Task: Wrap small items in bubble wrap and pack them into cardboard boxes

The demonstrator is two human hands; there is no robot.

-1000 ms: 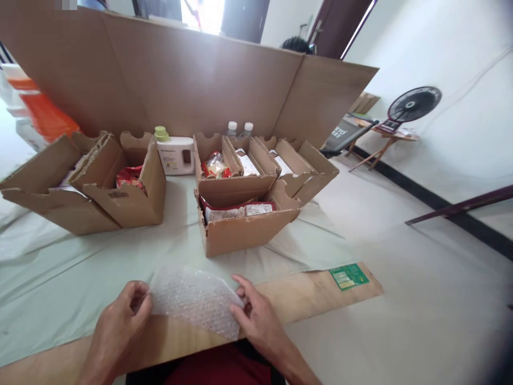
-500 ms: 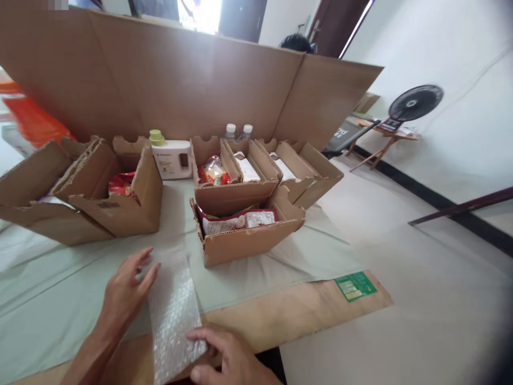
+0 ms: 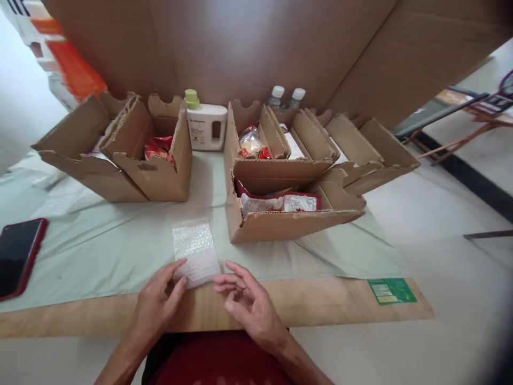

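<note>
A piece of clear bubble wrap [image 3: 195, 250] lies flat on the pale green cloth, its lower end close to the table's front edge. My left hand [image 3: 160, 294] is at its lower left corner, thumb and fingers apart, with the fingertips at the edge. Whether they press on it I cannot tell. Beside the lower right corner, my right hand [image 3: 252, 305] is half curled with its fingers apart and nothing in it. Just beyond, a cardboard box [image 3: 288, 227] holds a red and white packet [image 3: 276, 203].
Two cardboard boxes [image 3: 148, 179] stand at the left, one with a red packet [image 3: 159, 148]. A white jug [image 3: 206, 128] with a green cap stands behind. More boxes [image 3: 260, 128] and two clear bottles [image 3: 276, 99] are at the back right. A phone [image 3: 20, 259] lies far left.
The bubble wrap, a long strip hanging over the front edge before, now shows as a shorter piece on the table. Both hands have come to its lower corners. My view has tilted down.
</note>
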